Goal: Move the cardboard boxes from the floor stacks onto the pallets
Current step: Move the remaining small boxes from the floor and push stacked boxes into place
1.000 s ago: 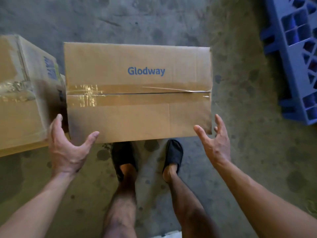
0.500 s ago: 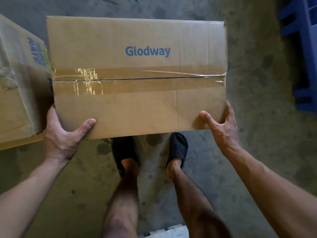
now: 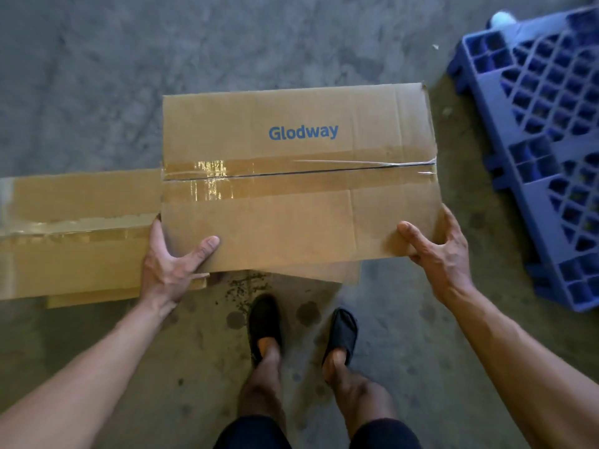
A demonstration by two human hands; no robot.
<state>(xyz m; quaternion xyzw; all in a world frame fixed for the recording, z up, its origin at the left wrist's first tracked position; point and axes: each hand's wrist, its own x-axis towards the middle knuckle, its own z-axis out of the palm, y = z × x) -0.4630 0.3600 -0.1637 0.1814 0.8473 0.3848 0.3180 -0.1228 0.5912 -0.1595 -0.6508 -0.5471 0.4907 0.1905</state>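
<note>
The box (image 3: 299,179), taped along its top seam and marked "Glodway", is held in front of the person, its long axis running nine to three o'clock. The left hand (image 3: 168,270) clamps its near left corner, thumb on top and fingers tucked out of sight; the right hand (image 3: 444,251) does the same at the near right corner. Both grips are closed on it. Another box (image 3: 74,234) lies at nine o'clock, touching the held one. The blue pallet (image 3: 544,150) sits at two o'clock, nearer the right hand, so the carry likely swings rightward. Nothing shows on the visible part of the pallet; whether the box is closed underneath cannot be told.
</note>
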